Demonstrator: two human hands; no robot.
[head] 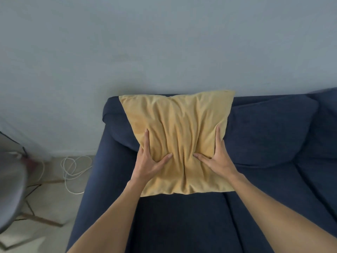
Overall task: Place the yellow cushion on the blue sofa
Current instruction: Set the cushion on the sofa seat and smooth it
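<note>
- Head view: yellow cushion (179,136) stood at the left end of the blue sofa (182,225), lower edge on the seat, upper part leaning against the backrest.
- Cushion was roughly square, soft velvety fabric, heavily creased; folds ran top to bottom and bunched toward the lower middle. Top corners stayed pointed, sides drew inward toward the hands.
- Left hand (148,161) gripped the cushion's left side: thumb splayed inward and dug into the front face, fingers running up along the edge.
- Right hand (217,158) mirrored it on the right side: thumb pushed into the front, fingers up the edge. Both hands clamped on the fabric, thumbs near each other, not touching.
- Both forearms bare, reaching in from the bottom of the frame.
- Sofa cover was dark navy woven cloth, matte; rounded padded back cushion (269,132) just right of the yellow one, seams dividing the seat.
- Wall (127,42) behind was plain pale blue-grey, smooth.
- Floor at left: white cable (73,170) in loose loops; dark round chair (11,194) with thin wooden legs, blurred.
</note>
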